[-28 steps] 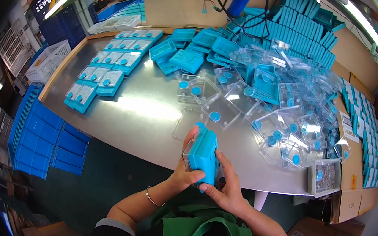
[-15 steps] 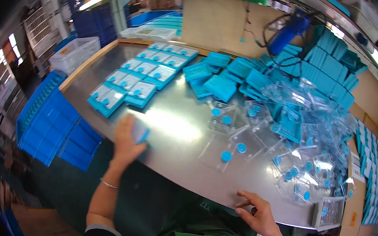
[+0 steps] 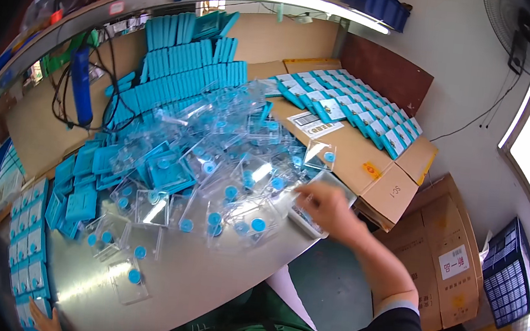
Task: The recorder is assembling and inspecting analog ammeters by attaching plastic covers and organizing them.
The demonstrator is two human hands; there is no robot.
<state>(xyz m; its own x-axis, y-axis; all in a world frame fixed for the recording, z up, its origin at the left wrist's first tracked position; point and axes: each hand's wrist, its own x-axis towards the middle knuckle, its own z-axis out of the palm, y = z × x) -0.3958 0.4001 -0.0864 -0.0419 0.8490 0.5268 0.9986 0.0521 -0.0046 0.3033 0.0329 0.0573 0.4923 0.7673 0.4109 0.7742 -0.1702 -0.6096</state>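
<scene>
At the lower left edge, my left hand (image 3: pixel 46 321) rests beside and partly on the nearest of the teal cases with white tops (image 3: pixel 24 273). Its visible fingers are stretched out, and part of the hand is cut off by the frame. My right hand (image 3: pixel 330 212) reaches over a small pale tray (image 3: pixel 303 224) at the table's right edge. The fingers bend down and together into the tray, slightly blurred, and what they pinch is hidden. Clear plastic covers with round blue discs (image 3: pixel 253 218) lie heaped just left of that hand.
Stacked teal cases (image 3: pixel 178 72) rise behind the heap, with loose teal trays (image 3: pixel 82 201) to their left. A blue cylindrical tool (image 3: pixel 80 88) hangs with its cable. Rows of teal-and-white cases (image 3: pixel 361 114) cover a cardboard box (image 3: pixel 350 156); a dark blue crate (image 3: pixel 508 275) stands right.
The view has swung to the right. My right hand has moved from the table's front edge into the small tray. My left hand, blurred with a case before, now lies at the case rows.
</scene>
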